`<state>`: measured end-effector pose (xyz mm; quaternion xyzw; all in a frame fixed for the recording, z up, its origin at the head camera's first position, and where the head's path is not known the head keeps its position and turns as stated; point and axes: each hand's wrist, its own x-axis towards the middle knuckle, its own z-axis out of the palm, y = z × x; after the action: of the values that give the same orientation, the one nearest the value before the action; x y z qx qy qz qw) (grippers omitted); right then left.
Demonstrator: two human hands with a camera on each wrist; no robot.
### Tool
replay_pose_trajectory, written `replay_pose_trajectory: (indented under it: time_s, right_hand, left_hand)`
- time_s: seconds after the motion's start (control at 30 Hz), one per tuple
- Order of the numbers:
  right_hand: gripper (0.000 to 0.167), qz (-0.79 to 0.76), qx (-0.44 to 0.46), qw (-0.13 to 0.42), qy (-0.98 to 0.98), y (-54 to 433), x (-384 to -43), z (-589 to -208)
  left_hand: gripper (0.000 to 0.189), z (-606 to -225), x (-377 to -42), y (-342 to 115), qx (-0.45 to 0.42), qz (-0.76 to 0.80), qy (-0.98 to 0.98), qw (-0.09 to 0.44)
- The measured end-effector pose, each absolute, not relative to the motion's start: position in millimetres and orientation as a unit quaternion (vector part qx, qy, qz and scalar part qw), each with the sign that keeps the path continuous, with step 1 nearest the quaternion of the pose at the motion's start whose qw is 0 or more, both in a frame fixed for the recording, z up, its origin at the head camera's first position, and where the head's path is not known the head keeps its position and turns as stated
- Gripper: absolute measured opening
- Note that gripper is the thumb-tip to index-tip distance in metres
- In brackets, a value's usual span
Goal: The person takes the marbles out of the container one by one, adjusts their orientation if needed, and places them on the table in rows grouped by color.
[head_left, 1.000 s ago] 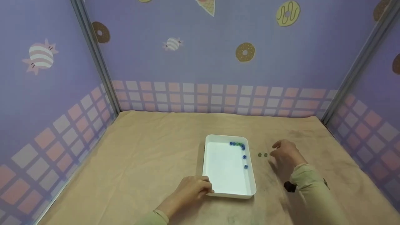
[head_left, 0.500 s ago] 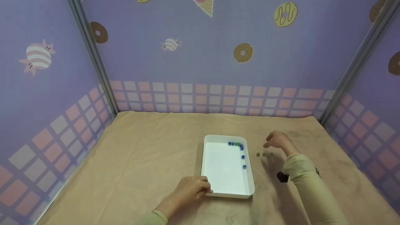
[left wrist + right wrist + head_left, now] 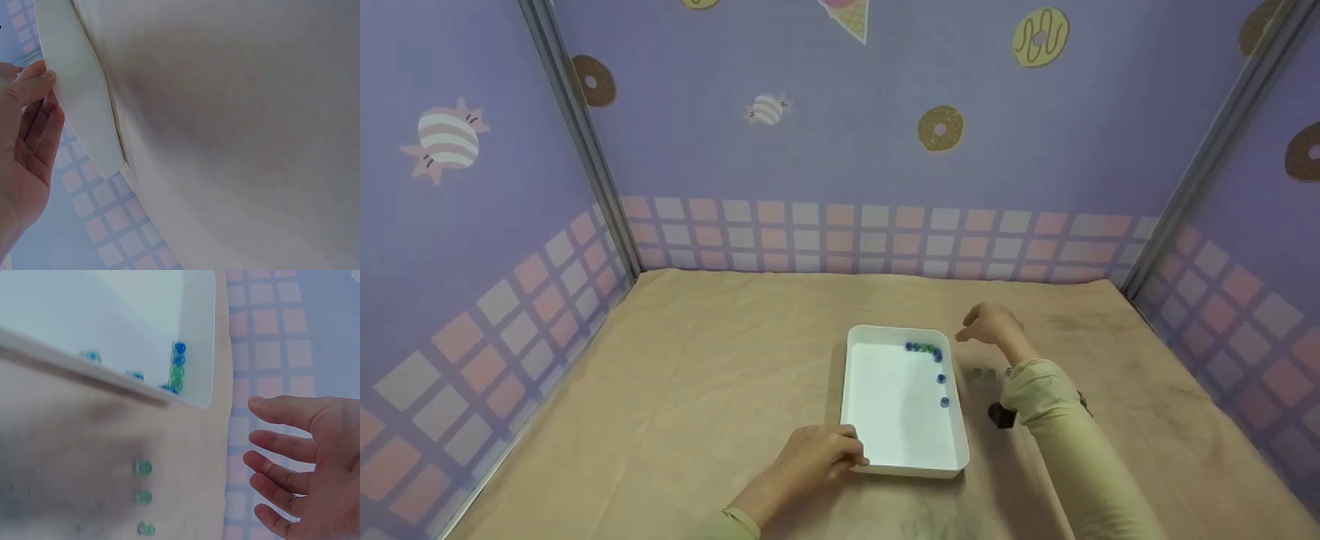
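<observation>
A white rectangular tray (image 3: 892, 405) lies on the cloth. My left hand (image 3: 819, 454) pinches its rim at the near left corner, thumb on one side and fingers on the other in the left wrist view. Blue marbles (image 3: 941, 379) and green marbles (image 3: 178, 372) sit inside, along the far and right walls. Just outside the right wall, three green marbles (image 3: 143, 497) stand in a row on the cloth. My right hand (image 3: 991, 322) hovers near the tray's far right corner. Its fingers (image 3: 284, 445) are spread and loosely bent, with nothing between them in the right wrist view.
A beige cloth (image 3: 720, 360) covers the table. Patterned purple walls (image 3: 840, 150) rise at the back and both sides, with grey metal posts (image 3: 585, 142) in the corners. A small dark object (image 3: 1002, 415) shows beside the right sleeve (image 3: 1057, 412).
My right hand has moved left and away from me, from beside the loose green marbles to near the tray's far right corner. The left hand keeps its hold on the tray.
</observation>
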<state>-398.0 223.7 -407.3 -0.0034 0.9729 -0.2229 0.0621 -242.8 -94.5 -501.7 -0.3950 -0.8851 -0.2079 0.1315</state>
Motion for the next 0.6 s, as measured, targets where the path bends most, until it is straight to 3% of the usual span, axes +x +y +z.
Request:
replay_pose_trajectory:
  time_s: [0.27, 0.6]
  right_hand:
    - [0.037, -0.265, 0.031, 0.022, 0.964, 192.9, -399.5, -419.4]
    - [0.021, -0.323, 0.065, -0.095, 0.940, 174.5, -399.7, -451.9]
  left_hand:
    - [0.011, -500.8, -242.4, -96.1, -0.398, -0.200, -0.885, 0.137]
    - [0.013, -500.6, -244.0, -96.0, -0.400, -0.195, -0.884, 0.143]
